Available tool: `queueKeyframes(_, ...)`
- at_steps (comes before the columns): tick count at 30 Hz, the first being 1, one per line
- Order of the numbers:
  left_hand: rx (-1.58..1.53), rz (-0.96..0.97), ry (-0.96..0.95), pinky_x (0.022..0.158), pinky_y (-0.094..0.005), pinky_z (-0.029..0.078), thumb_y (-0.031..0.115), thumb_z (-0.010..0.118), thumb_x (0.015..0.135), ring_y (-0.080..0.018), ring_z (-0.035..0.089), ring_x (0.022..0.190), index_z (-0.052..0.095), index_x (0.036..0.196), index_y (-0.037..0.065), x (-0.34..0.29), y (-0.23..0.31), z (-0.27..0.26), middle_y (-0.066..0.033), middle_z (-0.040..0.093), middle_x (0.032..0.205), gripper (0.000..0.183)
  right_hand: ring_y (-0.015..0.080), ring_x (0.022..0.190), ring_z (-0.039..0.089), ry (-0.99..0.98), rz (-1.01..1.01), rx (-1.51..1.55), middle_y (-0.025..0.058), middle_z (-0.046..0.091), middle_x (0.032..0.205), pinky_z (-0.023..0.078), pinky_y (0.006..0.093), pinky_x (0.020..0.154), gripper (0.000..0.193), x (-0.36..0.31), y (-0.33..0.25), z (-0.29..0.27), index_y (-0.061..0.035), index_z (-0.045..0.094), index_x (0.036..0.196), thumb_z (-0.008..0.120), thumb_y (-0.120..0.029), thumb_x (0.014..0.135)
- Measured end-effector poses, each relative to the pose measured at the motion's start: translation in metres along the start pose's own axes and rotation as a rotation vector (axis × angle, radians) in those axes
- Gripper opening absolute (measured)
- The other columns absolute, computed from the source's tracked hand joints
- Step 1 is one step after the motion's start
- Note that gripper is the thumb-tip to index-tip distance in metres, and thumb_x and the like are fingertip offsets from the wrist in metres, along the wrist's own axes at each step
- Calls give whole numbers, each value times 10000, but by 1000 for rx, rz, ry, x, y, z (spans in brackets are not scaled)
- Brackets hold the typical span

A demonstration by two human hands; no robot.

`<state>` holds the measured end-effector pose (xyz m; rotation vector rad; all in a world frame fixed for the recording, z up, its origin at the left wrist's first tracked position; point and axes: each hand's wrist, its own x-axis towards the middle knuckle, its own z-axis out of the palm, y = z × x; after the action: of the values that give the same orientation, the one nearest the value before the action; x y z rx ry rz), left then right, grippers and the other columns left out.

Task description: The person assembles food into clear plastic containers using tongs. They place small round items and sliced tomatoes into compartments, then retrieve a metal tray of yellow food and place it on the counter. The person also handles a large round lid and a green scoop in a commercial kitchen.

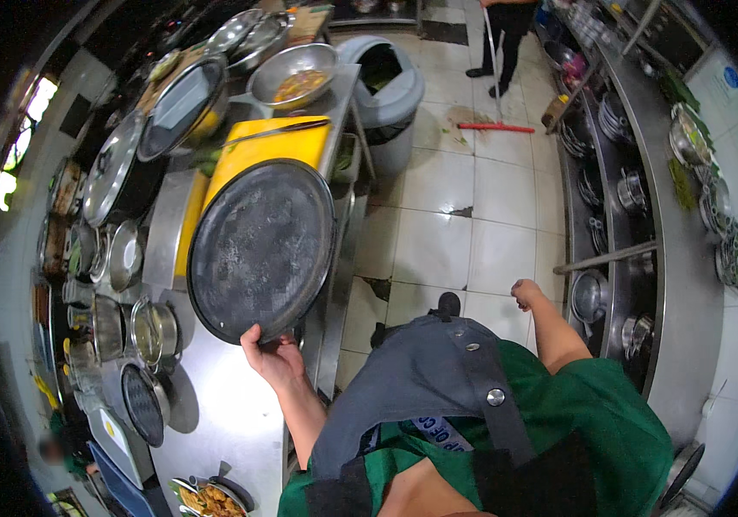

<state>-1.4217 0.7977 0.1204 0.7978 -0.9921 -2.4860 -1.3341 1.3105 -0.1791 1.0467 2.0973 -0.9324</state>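
A round black serving tray [261, 250] is held up at its near rim by my left hand [276, 355], thumb on top and fingers underneath. Its dark surface looks worn, with pale scuffs. The tray hangs over the edge of the steel counter [223, 396] and covers part of a yellow cutting board [266, 142]. Out to my right, above the tiled floor, my right hand [526, 295] is loosely closed with nothing visible in it. A dish of fried-looking food [211, 500] stands at the counter's near end.
Pots and bowls, among them a steel pot [154, 332], crowd the counter's left side. Beyond it stands a grey waste bin [380, 95]. Steel shelving [644, 172] with pans lines the right. Ahead, a person [511, 34] holds a long pole with a red floor squeegee [496, 127].
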Motion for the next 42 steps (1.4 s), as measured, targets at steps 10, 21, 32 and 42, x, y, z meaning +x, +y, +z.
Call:
queueKeyframes(10, 78, -58, -359, 784, -353, 521, 182, 652, 747, -241, 616, 901, 588, 1015, 10, -22, -108, 120, -98, 634, 1002, 325, 226, 447, 554, 110, -44, 135, 122, 573, 608, 471, 397, 392, 135, 58, 89, -55, -34, 634, 812, 613, -158, 765)
queueKeyframes(21, 210, -233, -378, 497, -268, 378, 224, 687, 751, -178, 461, 617, 511, 967, 0, 14, -187, 182, -97, 526, 849, 358, 339, 1002, 639, 182, 81, 12, 180, 678, 1038, 499, 435, 876, 279, 63, 69, -115, -75, 707, 1005, 530, -181, 818)
queueKeyframes(32, 437, -205, -630, 549, -299, 326, 266, 604, 843, -184, 405, 660, 585, 966, 172, 120, -252, 330, -56, 381, 742, 156, 357, 936, 677, 326, 255, 144, 189, 694, 999, 541, 462, 809, 264, 71, 63, -123, -21, 722, 947, 560, -122, 766)
queueKeyframes(42, 118, -479, -714, 451, -241, 396, 217, 631, 829, -149, 481, 546, 560, 897, -22, 167, -308, 464, -106, 574, 743, 259, 337, 819, 677, 368, 360, 340, 169, 699, 890, 541, 416, 763, 294, 57, 8, -161, -86, 692, 1031, 525, -178, 807)
